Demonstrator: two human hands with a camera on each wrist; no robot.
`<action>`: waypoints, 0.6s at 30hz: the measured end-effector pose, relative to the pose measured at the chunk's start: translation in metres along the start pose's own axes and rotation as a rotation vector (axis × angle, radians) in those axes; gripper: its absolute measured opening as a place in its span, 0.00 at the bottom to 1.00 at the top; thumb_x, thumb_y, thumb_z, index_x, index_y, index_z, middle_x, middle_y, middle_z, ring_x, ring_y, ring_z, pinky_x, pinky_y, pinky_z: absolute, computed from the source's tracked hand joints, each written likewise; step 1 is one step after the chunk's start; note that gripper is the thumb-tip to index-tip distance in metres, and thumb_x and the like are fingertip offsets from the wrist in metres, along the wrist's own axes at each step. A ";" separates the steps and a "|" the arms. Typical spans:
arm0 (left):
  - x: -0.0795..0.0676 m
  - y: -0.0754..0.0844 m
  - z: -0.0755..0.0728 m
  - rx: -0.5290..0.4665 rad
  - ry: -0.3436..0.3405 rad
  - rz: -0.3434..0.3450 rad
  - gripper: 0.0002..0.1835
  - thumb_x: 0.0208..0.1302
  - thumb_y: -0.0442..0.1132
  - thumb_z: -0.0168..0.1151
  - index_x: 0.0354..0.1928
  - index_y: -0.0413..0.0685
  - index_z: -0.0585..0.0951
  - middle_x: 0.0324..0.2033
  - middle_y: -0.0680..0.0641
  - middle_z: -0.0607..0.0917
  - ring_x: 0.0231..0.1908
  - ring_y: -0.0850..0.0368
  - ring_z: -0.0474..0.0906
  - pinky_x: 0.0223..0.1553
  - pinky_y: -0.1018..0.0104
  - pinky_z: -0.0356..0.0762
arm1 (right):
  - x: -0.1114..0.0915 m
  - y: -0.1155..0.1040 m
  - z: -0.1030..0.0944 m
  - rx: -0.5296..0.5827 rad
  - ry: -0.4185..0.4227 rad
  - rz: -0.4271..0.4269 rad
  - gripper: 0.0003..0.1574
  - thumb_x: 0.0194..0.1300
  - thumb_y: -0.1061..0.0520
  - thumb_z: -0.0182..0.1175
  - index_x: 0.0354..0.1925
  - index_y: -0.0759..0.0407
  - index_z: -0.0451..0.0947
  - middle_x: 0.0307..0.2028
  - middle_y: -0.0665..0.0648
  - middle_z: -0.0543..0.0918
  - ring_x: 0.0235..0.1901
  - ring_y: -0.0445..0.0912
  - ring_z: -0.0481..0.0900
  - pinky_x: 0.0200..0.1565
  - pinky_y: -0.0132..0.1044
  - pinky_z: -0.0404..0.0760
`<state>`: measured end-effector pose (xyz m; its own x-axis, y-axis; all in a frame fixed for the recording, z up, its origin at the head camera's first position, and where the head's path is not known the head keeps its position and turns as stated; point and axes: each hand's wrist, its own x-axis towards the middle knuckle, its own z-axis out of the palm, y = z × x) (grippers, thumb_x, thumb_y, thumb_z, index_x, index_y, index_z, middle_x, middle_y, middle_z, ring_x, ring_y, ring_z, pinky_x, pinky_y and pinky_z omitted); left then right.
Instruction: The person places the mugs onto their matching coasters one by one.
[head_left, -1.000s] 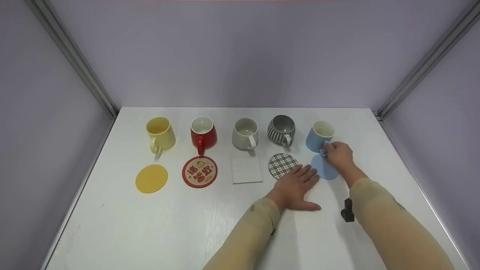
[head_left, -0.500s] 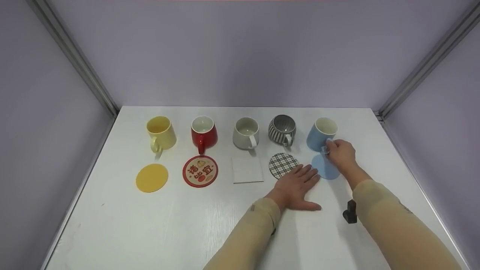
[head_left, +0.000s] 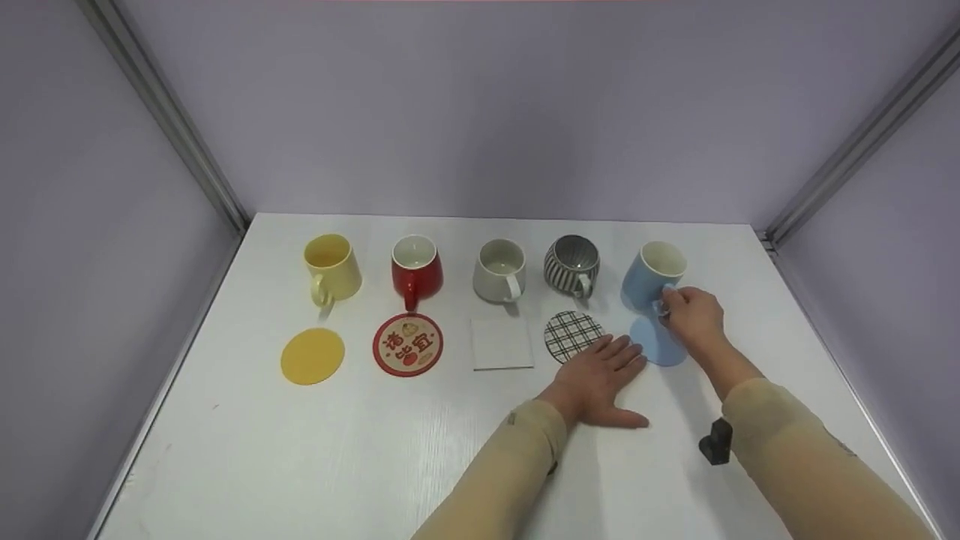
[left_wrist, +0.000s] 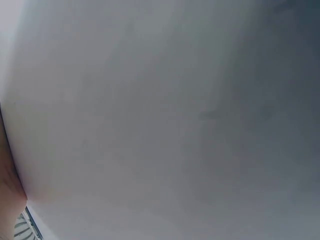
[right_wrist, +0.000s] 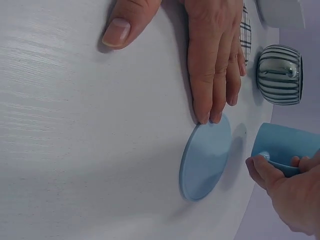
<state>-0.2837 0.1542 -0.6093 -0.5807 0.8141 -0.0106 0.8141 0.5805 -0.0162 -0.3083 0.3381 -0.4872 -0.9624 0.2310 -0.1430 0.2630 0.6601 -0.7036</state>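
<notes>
My right hand (head_left: 694, 319) grips the handle of a light blue mug (head_left: 646, 279) at the right end of the mug row. In the right wrist view, the blue mug (right_wrist: 285, 140) is raised off the table, its shadow falling apart from it beside the round blue coaster (right_wrist: 207, 162). My left hand (head_left: 602, 382) lies flat with fingers straight and thumb spread. Its fingertips touch the near edge of the blue coaster and partly cover a round black-and-white checked coaster (head_left: 571, 334). The left wrist view shows mostly blurred table surface.
A yellow mug (head_left: 336, 270), a red mug (head_left: 420, 274), a pale grey mug (head_left: 495, 277) and a striped mug (head_left: 564, 268) stand along the back. Before them lie a yellow coaster (head_left: 313, 356), a red-rimmed coaster (head_left: 409, 345) and a white square coaster (head_left: 501, 345). Walls enclose three sides.
The blue mug has risen slightly and shifted a little right in my right hand. My left hand stays in place. The head view has shifted slightly.
</notes>
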 end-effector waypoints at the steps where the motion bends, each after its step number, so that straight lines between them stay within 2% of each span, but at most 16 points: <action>1: 0.000 0.001 0.001 -0.001 -0.001 0.000 0.61 0.62 0.89 0.28 0.87 0.59 0.46 0.85 0.55 0.45 0.83 0.57 0.33 0.81 0.59 0.27 | -0.001 0.001 -0.001 0.001 0.001 0.005 0.32 0.86 0.46 0.43 0.57 0.74 0.78 0.52 0.71 0.83 0.47 0.52 0.84 0.40 0.27 0.82; 8: 0.002 0.003 0.001 -0.010 -0.011 0.014 0.61 0.61 0.89 0.27 0.87 0.59 0.46 0.85 0.56 0.44 0.83 0.58 0.32 0.81 0.59 0.27 | -0.008 0.005 -0.007 0.045 0.006 0.043 0.32 0.87 0.45 0.42 0.59 0.73 0.76 0.55 0.71 0.81 0.51 0.54 0.83 0.42 0.26 0.83; 13: 0.004 0.001 0.000 -0.029 -0.009 0.009 0.61 0.62 0.89 0.27 0.87 0.59 0.45 0.85 0.56 0.42 0.83 0.58 0.31 0.81 0.59 0.26 | -0.011 0.004 -0.009 0.060 0.020 0.050 0.33 0.87 0.45 0.42 0.61 0.72 0.76 0.56 0.70 0.81 0.53 0.56 0.82 0.47 0.30 0.84; 18: -0.002 0.001 0.005 -0.038 0.004 -0.004 0.60 0.62 0.89 0.28 0.87 0.59 0.47 0.85 0.56 0.44 0.83 0.57 0.32 0.81 0.59 0.27 | -0.017 0.004 -0.003 0.094 0.032 0.054 0.32 0.87 0.45 0.43 0.60 0.73 0.76 0.56 0.70 0.81 0.55 0.58 0.83 0.50 0.32 0.86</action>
<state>-0.2819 0.1527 -0.6148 -0.5843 0.8115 -0.0063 0.8112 0.5843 0.0221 -0.2907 0.3394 -0.4855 -0.9440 0.2878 -0.1611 0.3052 0.5769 -0.7577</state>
